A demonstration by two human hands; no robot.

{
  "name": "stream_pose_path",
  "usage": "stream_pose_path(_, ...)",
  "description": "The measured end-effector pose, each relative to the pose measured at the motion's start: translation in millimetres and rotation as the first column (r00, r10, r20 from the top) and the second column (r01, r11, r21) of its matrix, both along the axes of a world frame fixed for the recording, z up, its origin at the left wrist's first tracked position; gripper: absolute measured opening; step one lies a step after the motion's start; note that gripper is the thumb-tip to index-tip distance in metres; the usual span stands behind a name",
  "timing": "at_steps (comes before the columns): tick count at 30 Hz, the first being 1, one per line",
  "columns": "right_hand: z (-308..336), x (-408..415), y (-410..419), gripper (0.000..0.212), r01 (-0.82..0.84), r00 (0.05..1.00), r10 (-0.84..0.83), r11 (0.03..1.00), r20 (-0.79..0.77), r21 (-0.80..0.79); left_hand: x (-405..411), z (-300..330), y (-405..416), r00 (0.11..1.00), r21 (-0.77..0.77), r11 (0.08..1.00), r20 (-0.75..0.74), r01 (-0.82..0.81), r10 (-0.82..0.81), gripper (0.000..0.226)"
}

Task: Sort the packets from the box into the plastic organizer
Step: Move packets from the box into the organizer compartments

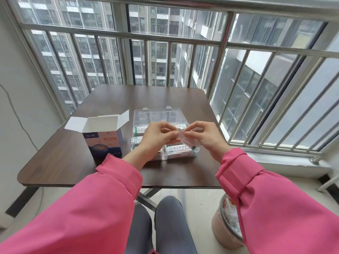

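**Packet held over the organizer, both hands pinching**

Left hand [159,135] and right hand [203,137] meet above the table, each pinching one end of a small, thin, whitish translucent packet [185,139] between thumb and fingertips. It hangs directly over the clear plastic compartmented organizer [165,132], not yet set down.

Handling, by judgement: the packet looks feather-light, limp and flat, a slick wrapper that would crease or slip if squeezed at the middle. Best held by its edges or short ends, as now, then slid in flat. Its print is too blurred to read.

Organizer: lid hinged back toward the window; near compartments already hold white packets with green printing [176,149]. Free space looks scarce at the front; the hands hide the middle cells.

Just left stands the open blue-and-white cardboard box [103,136], flaps up, close to the organizer, so a flap may catch a reaching sleeve.

Dark brown wooden table [113,99]. Pink sleeves [102,202]. On the floor at right, a pinkish lined bin [226,224].
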State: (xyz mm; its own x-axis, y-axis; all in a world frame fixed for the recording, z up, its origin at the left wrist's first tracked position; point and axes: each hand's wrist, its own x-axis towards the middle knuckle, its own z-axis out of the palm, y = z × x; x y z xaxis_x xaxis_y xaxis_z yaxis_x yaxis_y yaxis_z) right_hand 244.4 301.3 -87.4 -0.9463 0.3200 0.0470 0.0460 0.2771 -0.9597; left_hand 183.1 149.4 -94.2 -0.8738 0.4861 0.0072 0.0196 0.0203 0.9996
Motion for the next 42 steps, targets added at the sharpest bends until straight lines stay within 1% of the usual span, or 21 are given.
stream_pose_path(3, -4, -2, 6, 0.019, 0.127, 0.992, -0.127, 0.989, -0.004, 0.082, 0, -2, -2, 0.996, 0.041, 0.997, 0.071, -0.063, 0.060, 0.016)
stream_pose_path(4, -5, -2, 8, 0.017, 0.176, 0.984, -0.176, 0.982, -0.011, 0.068, 0, -3, -3, 0.993, 0.045, 0.995, 0.084, -0.092, 0.088, 0.016)
stream_pose_path(5, -5, -2, 10, 0.015, 0.210, 0.978, -0.210, 0.977, -0.009, 0.019, -1, -5, -3, 0.989, 0.039, 0.992, 0.096, -0.119, 0.115, 0.016)
stream_pose_path(7, -3, 1, 11, 0.015, 0.219, 0.976, -0.215, 0.969, 0.042, -0.115, 0, -8, -1, 0.981, -0.012, 0.988, 0.119, -0.155, 0.155, 0.014)
stream_pose_path(8, -2, 2, 11, 0.016, 0.207, 0.978, -0.199, 0.967, 0.070, -0.147, 1, -9, 1, 0.978, -0.046, 0.986, 0.127, -0.158, 0.163, 0.015)
stream_pose_path(12, -3, 6, 11, 0.026, 0.183, 0.979, -0.174, 0.979, 0.110, -0.086, 9, -9, 8, 0.981, -0.099, 0.985, 0.120, -0.141, 0.152, 0.019)
stream_pose_path(16, -4, 5, 12, 0.030, 0.205, 0.974, -0.197, 0.977, 0.109, -0.066, 10, -10, 6, 0.990, -0.221, 0.967, 0.032, -0.129, 0.140, 0.014)
stream_pose_path(19, -6, 3, 14, 0.022, 0.202, 0.976, -0.197, 0.978, 0.088, -0.051, 10, -9, 4, 0.993, -0.330, 0.937, -0.068, -0.112, 0.094, 0.016)
stream_pose_path(21, -6, 3, 15, 0.021, 0.178, 0.982, -0.173, 0.982, 0.079, -0.056, 10, -9, 4, 0.987, -0.407, 0.906, -0.148, -0.118, 0.062, 0.019)
stream_pose_path(23, -8, 4, 15, 0.018, 0.148, 0.987, -0.142, 0.986, 0.078, -0.075, 10, -10, 4, 0.975, -0.478, 0.869, -0.223, -0.129, 0.022, 0.018)
stream_pose_path(26, -9, 5, 16, 0.015, 0.131, 0.989, -0.124, 0.987, 0.074, -0.090, 10, -12, 6, 0.957, -0.539, 0.829, -0.290, -0.152, -0.013, 0.015)
stream_pose_path(31, -10, 5, 17, 0.010, 0.103, 0.994, -0.101, 0.994, 0.042, -0.047, 9, -14, 8, 0.925, -0.613, 0.773, -0.369, -0.165, -0.095, 0.018)
stream_pose_path(34, -10, 2, 19, 0.014, 0.076, 0.997, -0.076, 0.997, 0.030, 0.019, 7, -14, 7, 0.909, -0.646, 0.742, -0.397, -0.179, -0.127, 0.012)
stream_pose_path(37, -12, -1, 21, 0.018, 0.039, 0.999, -0.042, 0.987, 0.020, 0.158, 6, -13, 6, 0.897, -0.664, 0.724, -0.416, -0.188, -0.149, 0.007)
stream_pose_path(40, -12, -2, 18, 0.018, -0.011, 0.999, -0.006, 0.926, 0.043, 0.377, 6, -11, 3, 0.887, -0.637, 0.747, -0.437, -0.189, -0.148, 0.006)
stream_pose_path(42, -10, 0, 13, 0.018, -0.071, 0.997, 0.051, 0.877, 0.056, 0.475, 4, -8, -2, 0.873, -0.607, 0.760, -0.475, -0.234, -0.111, 0.010)
